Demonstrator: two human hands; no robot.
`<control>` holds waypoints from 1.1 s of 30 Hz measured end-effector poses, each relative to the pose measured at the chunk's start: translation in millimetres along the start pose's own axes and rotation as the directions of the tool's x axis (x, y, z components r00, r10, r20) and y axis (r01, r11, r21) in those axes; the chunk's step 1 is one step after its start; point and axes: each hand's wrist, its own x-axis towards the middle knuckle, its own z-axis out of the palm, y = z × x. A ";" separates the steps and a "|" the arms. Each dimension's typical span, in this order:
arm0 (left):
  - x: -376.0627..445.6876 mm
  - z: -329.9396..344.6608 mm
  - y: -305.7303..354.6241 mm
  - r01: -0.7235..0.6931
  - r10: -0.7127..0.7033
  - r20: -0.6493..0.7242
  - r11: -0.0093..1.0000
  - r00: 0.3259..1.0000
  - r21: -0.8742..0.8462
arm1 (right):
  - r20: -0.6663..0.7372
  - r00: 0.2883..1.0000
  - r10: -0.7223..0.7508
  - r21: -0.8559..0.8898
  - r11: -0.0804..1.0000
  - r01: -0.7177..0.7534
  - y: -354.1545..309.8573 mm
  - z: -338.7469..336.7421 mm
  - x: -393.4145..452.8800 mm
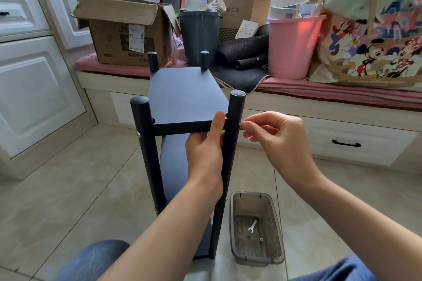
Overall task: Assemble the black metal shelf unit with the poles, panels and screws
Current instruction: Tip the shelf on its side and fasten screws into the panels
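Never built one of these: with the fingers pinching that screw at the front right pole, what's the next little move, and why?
Probably keep twisting the screw in by the right hand, since its head sits outside the pole while the left hand steadies the top panel.

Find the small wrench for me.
The wrench lies in the clear plastic tub on the floor, right of the shelf's near right pole.

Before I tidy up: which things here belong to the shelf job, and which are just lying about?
Job: shelf, front-right pole, screw, spanner, tray.
Lying about: box, grey bin, pink bucket, cartoon bag.
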 end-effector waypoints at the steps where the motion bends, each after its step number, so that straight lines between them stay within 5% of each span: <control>1: 0.1 -0.2 -0.1 -0.002 0.002 0.000 1.000 1.000 -0.003 | -0.002 1.000 0.002 -0.004 1.000 -0.002 -0.1 -0.1 0.2; 18: 17.7 -13.6 5.5 -0.010 0.009 0.094 1.000 0.995 0.015 | 0.125 0.938 0.322 0.184 0.922 -0.341 5.4 10.6 11.0; 24: 24.7 -26.9 9.6 0.005 -0.006 0.170 1.000 0.985 0.006 | 0.198 0.940 0.278 0.214 0.924 -0.318 4.4 16.4 11.4; 29: 21.5 -34.9 17.9 0.072 -0.069 0.102 0.997 0.992 -0.031 | 0.249 0.937 0.246 0.241 0.921 -0.306 1.9 19.6 13.0; 33: 15.9 -47.0 28.9 0.053 -0.060 0.014 0.953 0.998 0.299 | 0.315 0.896 0.313 0.302 0.862 -0.407 2.3 21.3 16.3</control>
